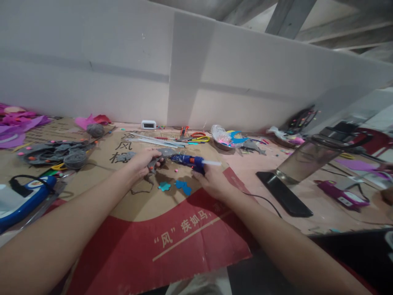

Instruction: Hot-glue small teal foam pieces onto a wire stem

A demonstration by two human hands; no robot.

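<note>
My right hand (215, 178) is wrapped round a blue glue gun (187, 159), with a white glue stick (213, 163) poking out of its back. The gun's nozzle points left, close to a grey felt-like piece (167, 152) pinched in my left hand (145, 164). Grey strands (143, 190) hang below that hand. On the cardboard (138, 209) beneath lie a teal flower-shaped cutout (164, 187), blue cutouts (183, 187) and a small pink ball (176, 170). Whether the nozzle touches the grey piece I cannot tell.
Scissors (201, 137) and white sticks (156, 140) lie behind my hands. Grey yarn (75, 159) is at left. At right stand a lidded bottle (307, 157), a black phone (284, 194) and a purple glue gun (342, 196). Another person's hand (387, 168) shows at the right edge.
</note>
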